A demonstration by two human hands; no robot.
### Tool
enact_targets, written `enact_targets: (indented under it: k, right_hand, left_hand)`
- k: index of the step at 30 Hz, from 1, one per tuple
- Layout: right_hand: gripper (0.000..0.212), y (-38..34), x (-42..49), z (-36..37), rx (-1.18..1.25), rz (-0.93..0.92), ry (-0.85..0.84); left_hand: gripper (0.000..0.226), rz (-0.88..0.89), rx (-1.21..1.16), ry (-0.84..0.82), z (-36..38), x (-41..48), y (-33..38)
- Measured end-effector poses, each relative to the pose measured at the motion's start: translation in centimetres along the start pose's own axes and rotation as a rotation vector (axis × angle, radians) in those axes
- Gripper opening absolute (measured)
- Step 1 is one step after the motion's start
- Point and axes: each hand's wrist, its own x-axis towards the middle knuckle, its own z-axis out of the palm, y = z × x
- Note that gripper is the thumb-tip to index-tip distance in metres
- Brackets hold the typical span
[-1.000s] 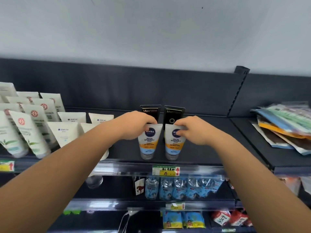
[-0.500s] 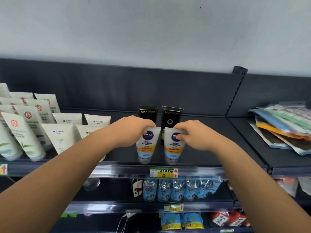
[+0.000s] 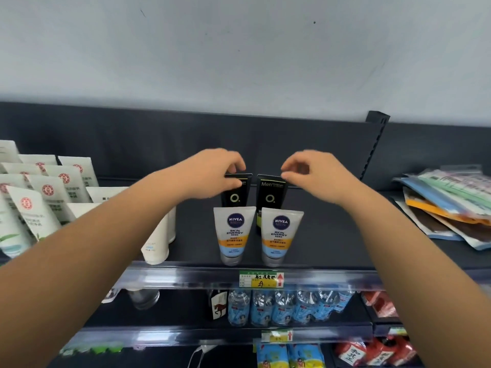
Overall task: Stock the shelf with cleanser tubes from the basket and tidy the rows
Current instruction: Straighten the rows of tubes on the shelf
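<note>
Head view: two white Nivea tubes (image 3: 234, 235) already stand at the shelf (image 3: 332, 232) front; left hand (image 3: 212, 172) pinches one black Men tube (image 3: 235, 193) behind, right hand (image 3: 316, 173) fingertips touch the other (image 3: 271, 195). Basket unseen; rear-row tidying remains.

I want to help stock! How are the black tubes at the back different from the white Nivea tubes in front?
The white Nivea tubes have orange and blue bands; the black tubes are dark with a white ring and "Men" on top. The Nivea tubes stand free at the shelf's front edge; the black ones stand behind, half hidden. The left hand pinches one black tube's top, the right hand reaches the other; nobody touches the Nivea. Both kinds stand cap-down, in pairs.
</note>
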Motion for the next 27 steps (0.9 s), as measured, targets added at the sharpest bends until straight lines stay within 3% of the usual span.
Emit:
enact_targets:
  k: [2,4,7,16,27]
  right_hand:
    - [0.03,0.1,1.3,0.3,-0.032,0.02,-0.021]
    - [0.04,0.1,2.4,1.3,-0.063,0.047,-0.164]
    - [0.027,0.1,2.9,2.8,-0.096,0.064,-0.286]
    - [0.021,0.6,1.7,1.9,-0.08,0.052,-0.33]
    - [0.021,0.3,1.0,1.9,-0.084,0.033,-0.314]
  left_hand:
    - [0.044,-0.021,-0.006,0.03,-0.2,1.3,0.1]
    - [0.045,-0.036,0.041,-0.035,0.3,2.5,0.3]
    - [0.032,-0.037,0.12,-0.173,1.5,3.7,0.4]
    - [0.022,0.055,0.073,-0.279,1.1,3.0,-0.1]
    - [0.022,0.042,0.099,-0.229,1.4,2.6,0.0]
